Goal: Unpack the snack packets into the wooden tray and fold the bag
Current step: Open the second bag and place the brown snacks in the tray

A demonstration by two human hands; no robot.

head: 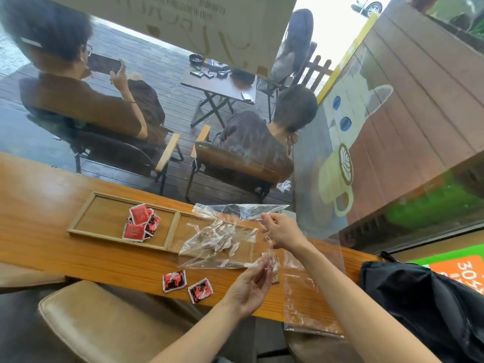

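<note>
Indoors, counter: long wooden counter [52, 247] against a window.
Tray: wooden tray [78, 221] holding red snack packets [140, 224].
Hands: left hand [248, 289] and right hand [282, 231] each pinch the clear bag [217, 242].

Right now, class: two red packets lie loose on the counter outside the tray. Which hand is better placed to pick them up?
Probably the left hand. It hovers just right of the two loose red packets, pinching only a bag edge. The right hand is farther back, holding the bag over the wooden tray.
</note>
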